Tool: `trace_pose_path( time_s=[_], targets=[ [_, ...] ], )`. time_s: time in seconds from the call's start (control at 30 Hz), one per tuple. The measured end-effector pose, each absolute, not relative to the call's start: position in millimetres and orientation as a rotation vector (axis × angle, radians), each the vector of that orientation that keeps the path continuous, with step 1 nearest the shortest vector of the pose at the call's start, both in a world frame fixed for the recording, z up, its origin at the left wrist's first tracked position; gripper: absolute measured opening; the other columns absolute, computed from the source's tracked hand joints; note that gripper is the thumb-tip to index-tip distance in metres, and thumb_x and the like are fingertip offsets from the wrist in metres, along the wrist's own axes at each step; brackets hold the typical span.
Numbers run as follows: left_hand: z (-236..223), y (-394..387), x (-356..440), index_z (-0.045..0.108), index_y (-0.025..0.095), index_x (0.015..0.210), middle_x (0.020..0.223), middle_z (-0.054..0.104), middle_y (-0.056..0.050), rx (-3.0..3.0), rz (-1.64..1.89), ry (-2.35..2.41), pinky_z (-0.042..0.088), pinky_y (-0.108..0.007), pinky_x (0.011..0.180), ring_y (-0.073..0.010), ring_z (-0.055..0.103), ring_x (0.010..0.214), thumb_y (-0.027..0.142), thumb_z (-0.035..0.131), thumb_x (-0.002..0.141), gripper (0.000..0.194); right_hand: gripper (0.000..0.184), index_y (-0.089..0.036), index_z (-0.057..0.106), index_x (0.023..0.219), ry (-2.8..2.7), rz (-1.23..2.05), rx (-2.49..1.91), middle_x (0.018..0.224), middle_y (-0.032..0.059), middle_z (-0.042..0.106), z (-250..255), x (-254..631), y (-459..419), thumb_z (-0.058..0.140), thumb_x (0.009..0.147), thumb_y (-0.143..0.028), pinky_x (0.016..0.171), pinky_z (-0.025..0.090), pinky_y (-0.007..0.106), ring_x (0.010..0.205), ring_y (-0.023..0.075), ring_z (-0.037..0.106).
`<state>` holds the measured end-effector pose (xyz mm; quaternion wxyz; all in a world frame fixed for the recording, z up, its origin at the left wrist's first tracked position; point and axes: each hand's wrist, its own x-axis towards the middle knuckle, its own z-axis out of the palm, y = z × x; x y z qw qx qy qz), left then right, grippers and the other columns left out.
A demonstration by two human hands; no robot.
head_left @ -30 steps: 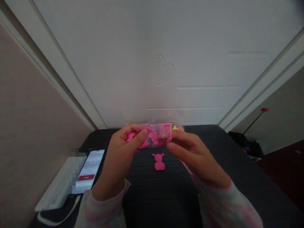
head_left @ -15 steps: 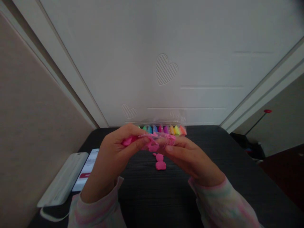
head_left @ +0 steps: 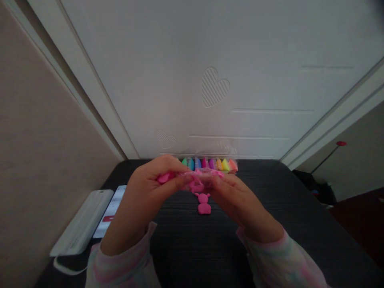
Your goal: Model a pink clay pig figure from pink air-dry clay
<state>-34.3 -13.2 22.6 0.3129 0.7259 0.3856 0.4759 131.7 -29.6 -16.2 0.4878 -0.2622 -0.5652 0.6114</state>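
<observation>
Pink modelling clay (head_left: pixel 165 177) shows between the thumb and fingers of my left hand (head_left: pixel 150 194), which is closed on it. A crumpled clear wrapper (head_left: pixel 197 181) with pink clay in it stretches across to my right hand (head_left: pixel 243 204). My right thumb and fingers pinch the wrapper's other end. Below and just beyond my hands, a small pink clay figure (head_left: pixel 204 208) lies flat on the black table (head_left: pixel 198 248). It has a rounded head, a wider body and two little points at the head.
Along the table's back edge lies a clear bag of clay packs (head_left: pixel 212 164) in several colours, partly behind my hands. To the left are a white device (head_left: pixel 82 224) with a strap and a lit phone (head_left: pixel 109 212). A white panel (head_left: pixel 255 80) with heart reliefs rises behind.
The view has shifted slightly. My right thumb has moved a little along the wrapper, and the figure's right point now shows. Both hands keep their hold.
</observation>
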Motion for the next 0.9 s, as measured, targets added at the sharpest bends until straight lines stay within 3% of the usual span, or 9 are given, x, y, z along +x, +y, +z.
trace_pose_path(
  time_s=[0.2,0.37,0.47,0.57,0.73,0.9],
  targets=[
    [23.7,-14.3,-32.7,0.067,0.021,0.063,0.061,0.062,0.0,1.869,1.141,1.0,0.041,-0.021,0.055,-0.0126,0.055,0.058,0.022,0.067,0.067,0.004,0.02,-0.02,0.066,0.073,-1.379,1.453,-0.731,0.077,-0.0005,0.064,-17.0,132.4,-25.6,0.057,0.077,-0.037,0.079,0.045,0.03,0.076,0.0124,0.058],
    [23.2,-15.5,-32.5,0.067,0.021,0.062,0.059,0.062,0.0,1.832,1.073,1.007,0.039,-0.02,0.053,-0.012,0.054,0.056,0.025,0.067,0.067,0.006,0.015,-0.021,0.066,0.077,-1.412,1.473,-0.694,0.078,-0.0017,0.063,-8.9,130.8,-27.4,0.067,0.069,-0.034,0.067,0.045,0.024,0.075,0.0116,0.057],
    [22.5,-14.7,-33.7,0.066,0.021,0.059,0.057,0.061,0.0,1.827,1.052,1.007,0.039,-0.02,0.051,-0.011,0.053,0.054,0.025,0.065,0.07,0.012,0.012,-0.02,0.065,0.073,-1.524,1.371,-0.735,0.074,-0.0026,0.06,-0.6,130.7,-31.1,0.06,0.075,-0.031,0.068,0.043,0.023,0.073,0.0099,0.054],
    [22.1,-12.9,-32.6,0.065,0.02,0.058,0.055,0.059,0.001,1.856,1.059,1.012,0.037,-0.019,0.048,-0.0093,0.05,0.051,0.025,0.063,0.071,0.014,0.022,-0.019,0.063,0.068,-1.676,1.227,-0.772,0.072,-0.0027,0.056,2.3,132.2,-32.2,0.05,0.083,-0.029,0.071,0.041,0.023,0.073,0.0091,0.052],
    [21.0,-11.3,-28.8,0.062,0.018,0.055,0.054,0.056,0.002,1.859,1.116,1.054,0.036,-0.019,0.047,-0.0089,0.05,0.052,0.026,0.062,0.072,0.018,0.02,-0.021,0.062,0.074,-1.725,1.122,-0.931,0.065,-0.0042,0.052,-0.8,137.1,-30.7,0.048,0.084,-0.031,0.054,0.036,0.021,0.059,0.0083,0.046],
    [17.8,-10.7,-29.0,0.061,0.017,0.056,0.054,0.055,0.003,1.814,1.138,0.999,0.036,-0.017,0.048,-0.0072,0.049,0.051,0.023,0.062,0.073,0.018,0.02,-0.021,0.064,0.08,-1.788,1.096,-0.846,0.071,-0.0024,0.054,-0.7,135.8,-29.9,0.047,0.085,-0.03,0.063,0.039,0.022,0.068,0.0095,0.049]
  ],
)
